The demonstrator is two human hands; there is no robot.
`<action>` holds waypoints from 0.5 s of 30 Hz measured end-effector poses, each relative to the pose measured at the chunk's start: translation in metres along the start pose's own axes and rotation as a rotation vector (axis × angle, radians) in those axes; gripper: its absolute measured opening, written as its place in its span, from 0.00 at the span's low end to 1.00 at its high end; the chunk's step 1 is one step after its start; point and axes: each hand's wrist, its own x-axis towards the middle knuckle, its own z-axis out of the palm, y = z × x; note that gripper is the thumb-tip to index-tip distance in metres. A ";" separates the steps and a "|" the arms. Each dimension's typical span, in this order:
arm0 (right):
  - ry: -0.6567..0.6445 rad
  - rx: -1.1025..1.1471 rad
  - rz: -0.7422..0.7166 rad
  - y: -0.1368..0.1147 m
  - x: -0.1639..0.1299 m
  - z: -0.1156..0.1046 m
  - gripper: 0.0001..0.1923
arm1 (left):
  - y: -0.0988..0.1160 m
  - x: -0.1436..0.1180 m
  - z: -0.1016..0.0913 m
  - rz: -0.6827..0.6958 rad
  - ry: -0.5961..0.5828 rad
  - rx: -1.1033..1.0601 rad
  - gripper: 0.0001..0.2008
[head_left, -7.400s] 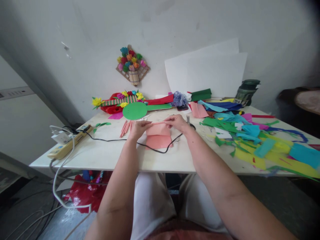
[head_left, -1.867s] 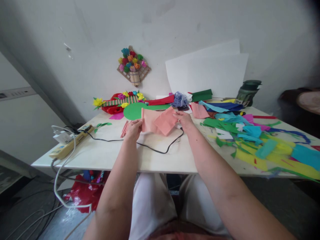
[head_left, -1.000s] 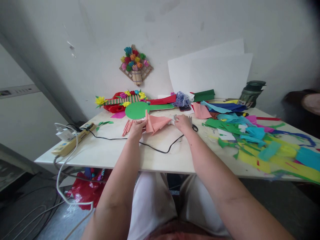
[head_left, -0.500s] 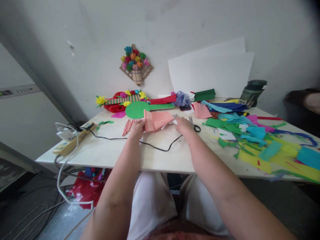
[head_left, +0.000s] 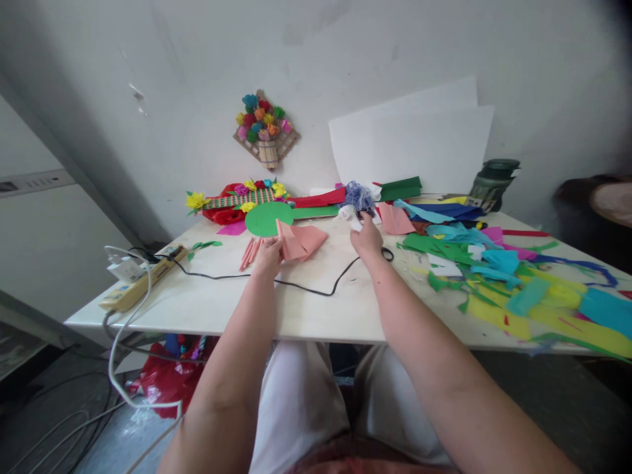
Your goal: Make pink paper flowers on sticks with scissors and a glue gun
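Peach crepe paper (head_left: 305, 242), creased and partly folded, is pinched at its left edge by my left hand (head_left: 269, 255). Just left of that hand lie several thin peach rolled sticks (head_left: 250, 253). My right hand (head_left: 367, 238) is closed around a crumpled white piece (head_left: 349, 215), which looks like paper or tissue, apart from the peach sheet. Beside my right wrist shows the black handle of the scissors (head_left: 388, 254); the rest of them is hidden. Behind my left hand is a round green paper piece (head_left: 269, 219) with a long green strip.
A yellow power strip (head_left: 129, 289) sits at the left, and a black cable (head_left: 316, 289) crosses the table. Coloured paper scraps (head_left: 498, 263) cover the right side, near a dark green bottle (head_left: 494, 184). Purple shredded strands (head_left: 359, 195) lie at the back.
My right hand has moved away from the peach paper, back toward the purple strands, carrying the white piece. My left hand still grips the peach paper, whose right end has dropped leftward.
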 end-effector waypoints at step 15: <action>-0.354 1.225 0.118 -0.015 -0.010 -0.003 0.21 | 0.007 -0.011 0.016 -0.062 -0.279 -0.096 0.12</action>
